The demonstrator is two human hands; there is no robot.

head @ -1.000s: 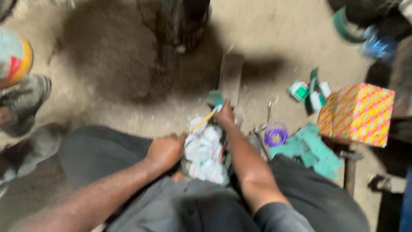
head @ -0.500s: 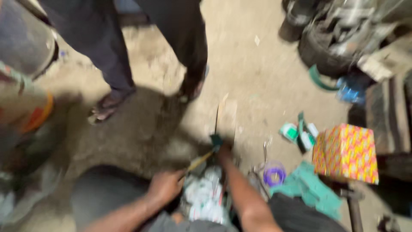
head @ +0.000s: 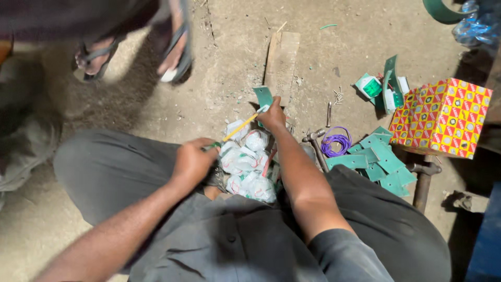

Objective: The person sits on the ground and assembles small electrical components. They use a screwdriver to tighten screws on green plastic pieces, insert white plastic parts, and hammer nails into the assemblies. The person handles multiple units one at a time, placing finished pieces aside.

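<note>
Head view looks straight down at your lap as you sit on a dusty concrete floor (head: 219,83). Your left hand (head: 194,161) is curled shut around the near end of a yellow pencil (head: 241,126). Your right hand (head: 272,116) is closed in a pinch on a small green strip (head: 263,96), which stands just past your fingertips at 12 o'clock. The pencil slants from the left hand up toward the right hand, its far tip near the strip. Between your knees lies a crumpled white plastic bundle (head: 245,162), glossy with faint red markings, touching both forearms.

Open floor lies at 11 o'clock, though another person's sandalled feet (head: 175,52) stand at 10 o'clock near the frame's upper edge. A wooden plank (head: 282,60) lies at 12 o'clock just beyond the strip. At 3 o'clock the room is crowded: a coil of purple wire (head: 336,142), a hammer (head: 315,146), a pile of flat green pieces (head: 381,159), and a yellow patterned box (head: 443,117) near the right edge.
</note>
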